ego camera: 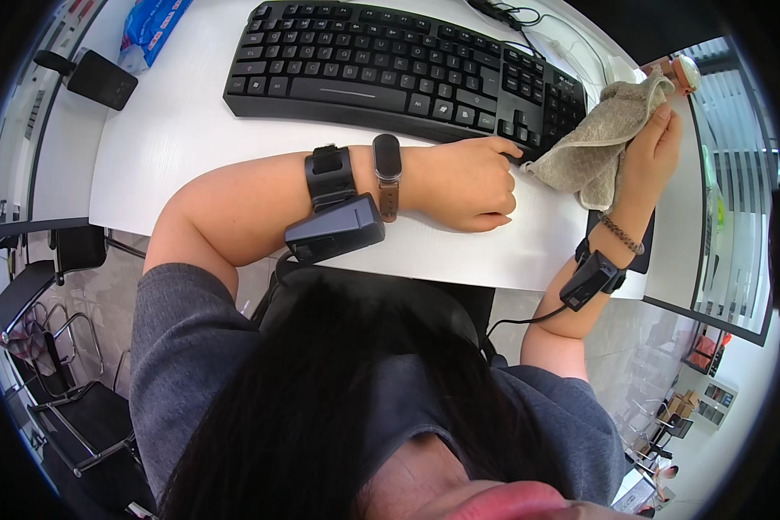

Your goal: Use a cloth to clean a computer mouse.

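Note:
My left hand (471,185) lies back-up over the desk at the front edge of a black keyboard (364,65). One extended finger reaches the keyboard's lower right edge; the other fingers are curled and their undersides are hidden. My right hand (653,153), at the keyboard's right end, grips a bunched grey-beige cloth (588,146). The cloth hangs from it to the left, partly over the keyboard's right end, and its lower tip comes close to my left hand's fingers. The keyboard lies on a white desk (169,162).
A black box-shaped device with a strap (102,79) and a blue plastic packet (148,29) lie at the upper left. Cables (520,16) run behind the keyboard. A round-lidded container (686,75) stands beyond the cloth. A dark flat object (643,244) lies beneath my right wrist. Chairs (81,416) stand lower left.

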The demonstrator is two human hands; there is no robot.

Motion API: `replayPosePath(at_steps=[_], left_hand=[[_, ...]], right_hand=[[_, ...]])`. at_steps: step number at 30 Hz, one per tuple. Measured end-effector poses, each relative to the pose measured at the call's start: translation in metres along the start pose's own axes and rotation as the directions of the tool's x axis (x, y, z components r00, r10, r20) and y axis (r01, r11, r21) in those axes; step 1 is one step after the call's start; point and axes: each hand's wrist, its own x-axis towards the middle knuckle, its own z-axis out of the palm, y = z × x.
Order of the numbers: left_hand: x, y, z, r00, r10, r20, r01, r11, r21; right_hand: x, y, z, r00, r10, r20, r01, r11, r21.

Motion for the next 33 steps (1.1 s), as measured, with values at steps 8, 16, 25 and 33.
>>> replayPosePath(at_steps=[8, 16, 25, 33], left_hand=[[-0.002, -0.001, -0.001, 1.000, 0.007, -0.005, -0.007, 0.999, -0.032], [0.002, 0.000, -0.002, 1.000, 0.014, -0.022, -0.015, 0.999, -0.042], [0.001, 0.000, -0.002, 1.000, 0.006, -0.004, -0.006, 1.000, -0.007], [0.001, 0.000, -0.002, 1.000, -0.008, 0.010, 0.008, 1.000, -0.016]], right_hand=[[-0.010, -0.016, 0.007, 0.873, -0.019, 0.487, -0.184, 0.912, 0.366], [-0.020, 0.000, 0.031, 0.783, -0.432, 0.447, 0.493, 0.870, -0.025], [-0.029, 0.018, 0.047, 0.774, -0.283, 0.567, 0.431, 0.891, -0.143], [-0.024, 0.016, 0.074, 0.903, -0.179, 0.392, 0.244, 0.962, -0.124]])
